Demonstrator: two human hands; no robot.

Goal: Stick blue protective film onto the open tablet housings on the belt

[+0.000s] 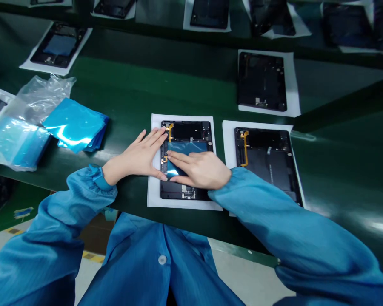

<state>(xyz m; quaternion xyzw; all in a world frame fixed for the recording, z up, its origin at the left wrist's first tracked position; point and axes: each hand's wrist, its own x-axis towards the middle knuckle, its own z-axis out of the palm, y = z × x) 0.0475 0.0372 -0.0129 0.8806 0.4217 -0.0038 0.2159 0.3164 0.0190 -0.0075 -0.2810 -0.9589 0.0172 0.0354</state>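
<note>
The right hand [201, 169] lay flat, fingers extended, pressing a blue film [187, 149] onto the open tablet [186, 158]. The left hand [140, 156], also flat and gripping nothing, rested against the tablet's left edge on its white sheet [153, 193]. Just right of the hands lay a second tablet [268, 163]. Well to their left, on the green table [130, 93], sat a stack of blue films [75, 125] beside a clear plastic bag [35, 102], whose contents I could not make out.
</note>
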